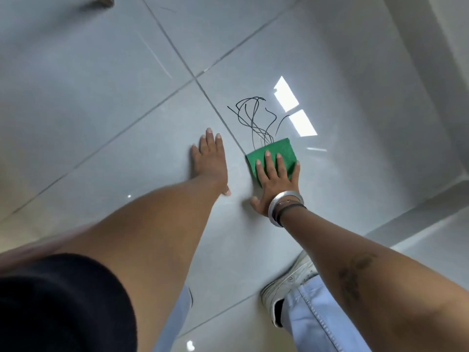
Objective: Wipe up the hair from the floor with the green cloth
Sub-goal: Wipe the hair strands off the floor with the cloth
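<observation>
Several long black strands of hair (253, 118) lie on the glossy grey tiled floor (114, 102), just right of a grout cross. A folded green cloth (285, 152) lies flat on the floor at the near end of the strands, covering their tips. My right hand (275, 182) presses flat on the cloth, fingers spread, wrist wearing silver and dark bangles. My left hand (210, 161) rests palm down on the bare tile to the left of the cloth, fingers apart and holding nothing.
A raised tiled step or wall base (431, 199) runs along the right side. My white shoe (286, 285) and blue-jeaned leg (319, 318) stand near the bottom right. Another person's foot (104, 0) shows at the top left edge.
</observation>
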The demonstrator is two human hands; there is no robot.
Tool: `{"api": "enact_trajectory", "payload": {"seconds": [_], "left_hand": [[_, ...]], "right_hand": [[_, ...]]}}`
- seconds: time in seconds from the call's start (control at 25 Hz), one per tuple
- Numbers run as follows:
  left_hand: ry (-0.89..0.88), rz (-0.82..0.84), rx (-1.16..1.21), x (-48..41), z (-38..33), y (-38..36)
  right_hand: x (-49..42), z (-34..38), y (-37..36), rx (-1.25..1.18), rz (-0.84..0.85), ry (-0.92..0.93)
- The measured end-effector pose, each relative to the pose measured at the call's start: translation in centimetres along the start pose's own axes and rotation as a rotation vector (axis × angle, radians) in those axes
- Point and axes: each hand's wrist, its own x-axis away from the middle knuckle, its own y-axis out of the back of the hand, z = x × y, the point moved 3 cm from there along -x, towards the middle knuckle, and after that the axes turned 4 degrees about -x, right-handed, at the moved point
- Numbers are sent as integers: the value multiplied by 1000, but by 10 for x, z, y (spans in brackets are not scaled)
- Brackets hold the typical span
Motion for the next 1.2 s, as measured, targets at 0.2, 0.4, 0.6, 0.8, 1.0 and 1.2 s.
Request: {"api": "enact_trajectory", "payload": {"seconds": [0.2, 0.4, 0.6, 0.8, 1.0, 1.2], "left_hand": [[38, -41, -48, -5, -3, -9], [21, -102, -38, -6, 0, -14], [3, -119, -49, -12, -1, -16], [9, -93, -81, -9, -1, -13], [25, -82, -111, -8, -1, -10], [19, -110, -43, -10, 1, -15]], "right_hand": [[-18, -60, 19, -267, -92, -316], [10, -37, -1, 38, 62, 193], [-8, -94, 25, -84, -26, 9], [2, -50, 12, -41, 81, 22], [-11, -70, 29, 9, -39, 224], [-95, -86, 84, -329, -191, -356]]}}
